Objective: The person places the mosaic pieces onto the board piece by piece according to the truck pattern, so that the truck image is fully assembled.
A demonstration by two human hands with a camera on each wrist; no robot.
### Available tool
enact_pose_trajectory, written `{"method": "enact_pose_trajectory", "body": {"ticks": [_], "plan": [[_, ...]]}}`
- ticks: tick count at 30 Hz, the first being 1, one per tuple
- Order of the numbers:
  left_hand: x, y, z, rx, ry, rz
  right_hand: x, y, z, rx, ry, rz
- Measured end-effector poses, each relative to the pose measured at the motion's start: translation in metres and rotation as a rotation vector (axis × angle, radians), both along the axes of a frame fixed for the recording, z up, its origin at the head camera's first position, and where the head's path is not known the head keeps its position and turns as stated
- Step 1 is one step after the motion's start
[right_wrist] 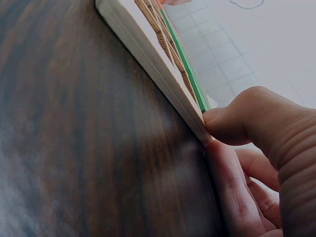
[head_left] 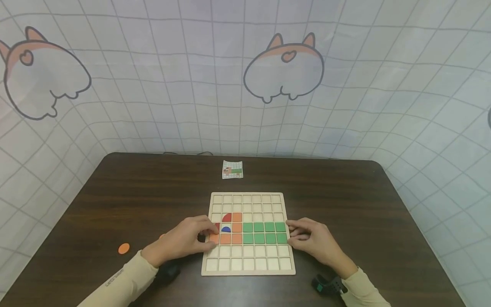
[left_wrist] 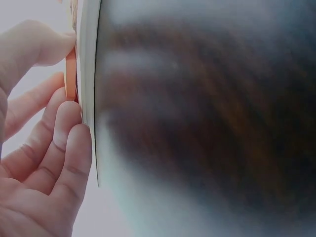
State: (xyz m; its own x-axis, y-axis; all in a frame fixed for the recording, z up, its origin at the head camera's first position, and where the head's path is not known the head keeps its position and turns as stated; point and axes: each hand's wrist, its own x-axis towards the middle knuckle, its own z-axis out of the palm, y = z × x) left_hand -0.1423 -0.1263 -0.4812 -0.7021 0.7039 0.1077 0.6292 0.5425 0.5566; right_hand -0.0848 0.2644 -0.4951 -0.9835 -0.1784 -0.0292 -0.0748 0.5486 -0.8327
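Both forearms reach forward in pale sleeves. The left hand [head_left: 183, 239] lies palm down, fingers [left_wrist: 59, 133] curled, seemingly pinching. The right hand [head_left: 312, 241] rests with its fingers [right_wrist: 256, 118] bent inward.

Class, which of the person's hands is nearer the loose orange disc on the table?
Left. The left hand is beside the orange disc; the right hand is across the board.

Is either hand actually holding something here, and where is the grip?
The left hand pinches an orange tile at the wooden board's left edge. The right hand grips the board itself at its right edge, thumb on top.
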Motion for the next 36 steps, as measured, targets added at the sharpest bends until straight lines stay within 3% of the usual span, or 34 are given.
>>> {"method": "enact_pose_trajectory", "body": {"ticks": [10, 24, 36], "plan": [[-0.002, -0.002, -0.001, 0.020, -0.018, -0.002, 0.000, -0.001, 0.001, 0.008, -0.015, -0.014], [0.000, -0.008, 0.006, -0.019, -0.053, 0.054, 0.000, -0.001, 0.000, -0.002, -0.011, -0.015], [0.001, -0.054, 0.021, -0.021, 0.016, 0.183, 0.000, -0.003, 0.000, -0.017, 0.000, -0.005]]}}
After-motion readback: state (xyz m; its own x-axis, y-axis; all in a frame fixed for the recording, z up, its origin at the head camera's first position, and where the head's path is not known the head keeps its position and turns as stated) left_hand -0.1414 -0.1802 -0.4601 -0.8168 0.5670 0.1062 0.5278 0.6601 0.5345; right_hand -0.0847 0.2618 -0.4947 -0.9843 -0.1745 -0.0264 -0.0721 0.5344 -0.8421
